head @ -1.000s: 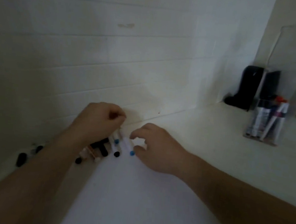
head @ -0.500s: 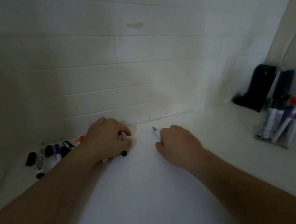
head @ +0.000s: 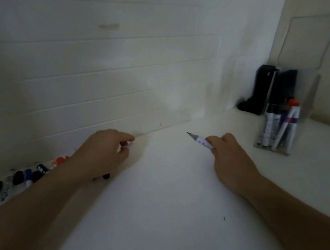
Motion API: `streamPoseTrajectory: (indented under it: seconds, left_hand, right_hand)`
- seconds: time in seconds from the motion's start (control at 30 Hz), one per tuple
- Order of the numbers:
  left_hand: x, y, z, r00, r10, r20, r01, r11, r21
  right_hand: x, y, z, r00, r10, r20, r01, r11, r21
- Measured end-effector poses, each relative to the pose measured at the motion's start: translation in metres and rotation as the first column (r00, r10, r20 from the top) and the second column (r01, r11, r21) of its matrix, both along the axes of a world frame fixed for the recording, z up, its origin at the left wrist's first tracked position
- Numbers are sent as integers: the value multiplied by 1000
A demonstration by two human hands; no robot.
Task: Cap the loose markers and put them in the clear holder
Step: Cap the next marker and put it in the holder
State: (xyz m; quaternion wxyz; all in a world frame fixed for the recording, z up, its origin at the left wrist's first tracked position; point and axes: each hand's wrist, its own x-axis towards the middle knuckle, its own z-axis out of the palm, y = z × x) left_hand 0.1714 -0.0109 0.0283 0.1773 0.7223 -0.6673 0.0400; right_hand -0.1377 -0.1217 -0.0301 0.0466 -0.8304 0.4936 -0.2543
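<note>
On the white counter, by the tiled wall: both hands work among loose markers.
Right hand (head: 231,161): closed around an uncapped marker (head: 201,141), its bare grey tip pointing up and left toward the wall.
Left hand (head: 100,155): curled with fingers pinched together at the tips; something small and pale shows between them, too blurred to identify. A dark marker end (head: 106,176) pokes out beneath the palm.
Loose markers (head: 28,176): lying in a row along the foot of the wall, left of the left hand, partly hidden by the forearm; black, blue and red caps show.
Clear holder (head: 276,127): standing at far right, well apart from both hands, with several capped markers upright inside.
Black object (head: 262,88): behind the holder, in the corner.
</note>
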Motion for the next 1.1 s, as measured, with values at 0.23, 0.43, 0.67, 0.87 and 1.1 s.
streamPoseTrajectory:
  seconds: [0.23, 0.43, 0.67, 0.87, 1.1]
  left_hand:
    - [-88, -45, 2, 831, -195, -521, 124, 978, -169]
    - [-108, -53, -37, 683, -153, -714, 27, 982, -185]
    - [-105, -50, -39, 700, -124, -703, 7, 986, -167]
    - [-106, -49, -40, 759, -155, -633, 53, 983, -177]
    - [-113, -51, -43, 919, -264, -291, 208, 956, -209]
  right_hand:
    - [-7, -4, 14, 936, -34, 350, -14, 991, 136]
    - [-13, -9, 4, 944, 47, 327, -69, 996, 56]
    - [-9, -17, -10, 979, 54, 194, -76, 991, 108]
    - [-7, -9, -7, 987, 27, 160, -48, 990, 130]
    - [-4, 1, 0, 998, 45, 34, -48, 996, 73]
